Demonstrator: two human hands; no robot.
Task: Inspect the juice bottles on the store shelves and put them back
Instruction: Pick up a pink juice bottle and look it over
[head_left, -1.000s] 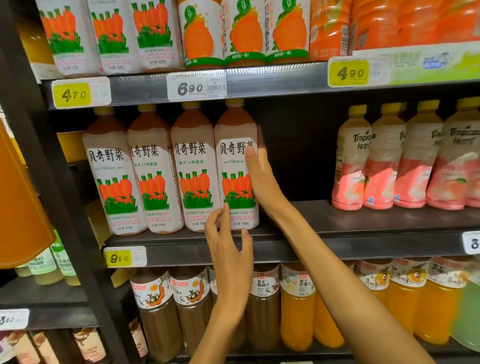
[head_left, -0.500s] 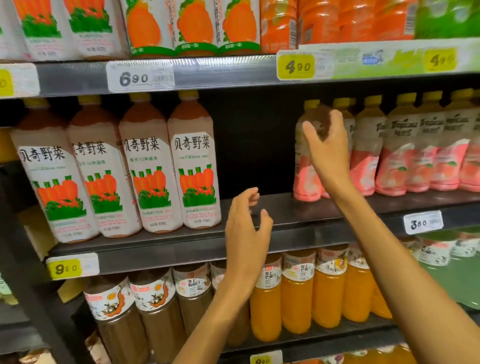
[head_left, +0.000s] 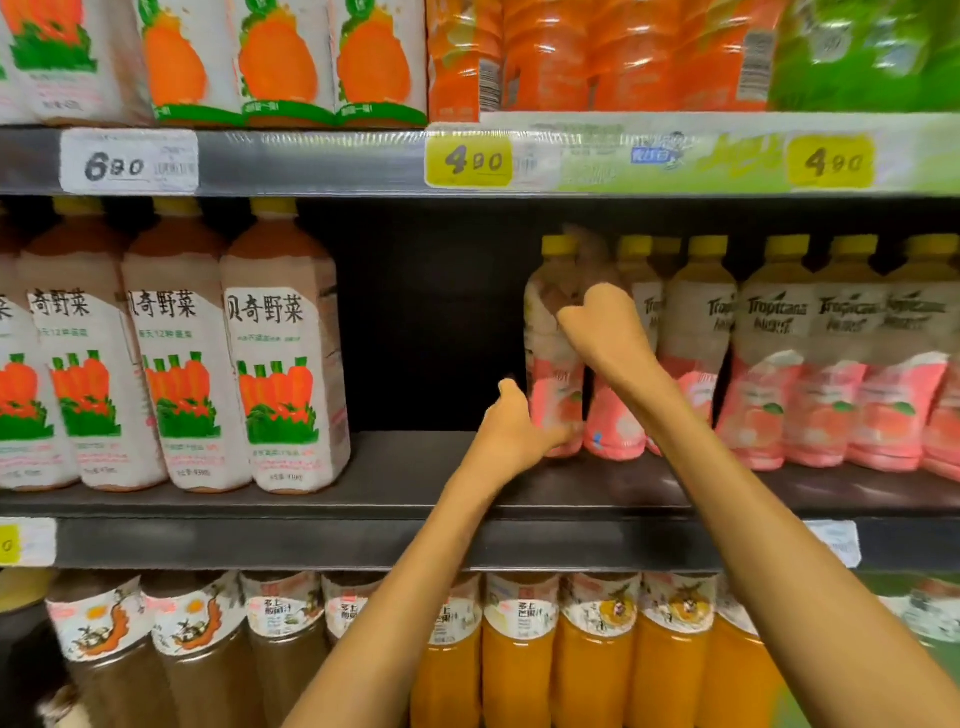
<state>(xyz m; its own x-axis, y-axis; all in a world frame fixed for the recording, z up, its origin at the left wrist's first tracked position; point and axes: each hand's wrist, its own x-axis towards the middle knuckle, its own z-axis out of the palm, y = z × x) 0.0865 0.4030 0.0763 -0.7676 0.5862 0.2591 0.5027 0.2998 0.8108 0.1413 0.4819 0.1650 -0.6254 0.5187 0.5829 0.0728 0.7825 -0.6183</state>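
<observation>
Store shelf (head_left: 415, 473): hands apparently grip pink-labelled, yellow-capped bottle (head_left: 551, 358).

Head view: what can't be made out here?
- Right hand: fingers hidden behind the leftmost pink-label bottle, motion-blurred.
- Left hand: fingers hidden at that bottle's base.
- White price tag: covered by the right forearm.
- Top-shelf cartons: tops cut off by the frame edge.

Both bare hands close on a clear plastic, yellow-capped juice bottle with a pink label (head_left: 551, 364) on a dark metal store shelf (head_left: 415, 478): the right hand (head_left: 605, 330) grips its upper body, the left hand (head_left: 514, 426) holds its base. Matching pink-labelled bottles (head_left: 779, 364) stand just right of the hands; tall carrot-printed bottles (head_left: 280, 353) stand well left.
</observation>
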